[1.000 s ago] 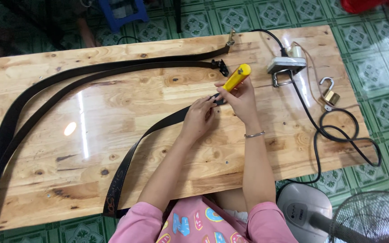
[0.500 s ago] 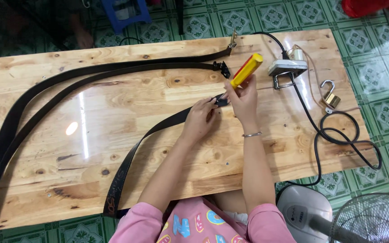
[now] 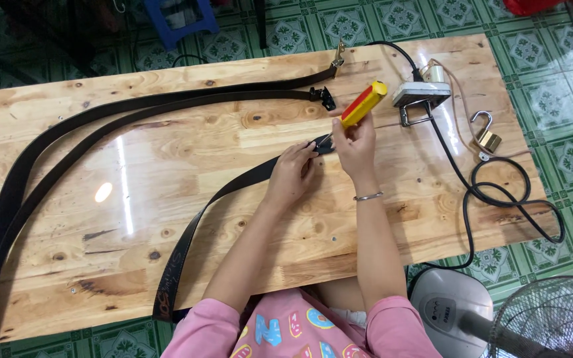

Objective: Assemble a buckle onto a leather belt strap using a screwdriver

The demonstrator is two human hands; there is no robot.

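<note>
Here the right hand (image 3: 356, 142) clenches a yellow-and-red screwdriver (image 3: 359, 109), the left hand's (image 3: 291, 169) grip pinning the black belt (image 3: 233, 189).

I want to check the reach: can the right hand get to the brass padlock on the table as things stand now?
Probably yes, but not freely: the right hand holds the screwdriver. The padlock lies further right on bare table, with only a black cable between.

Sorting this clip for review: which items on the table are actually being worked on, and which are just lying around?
In use: yellow-and-red screwdriver in the right hand; end of the near dark belt pinned by the left hand.

Lying about: two other belts, brass padlock, white plug adapter, black cable.
</note>
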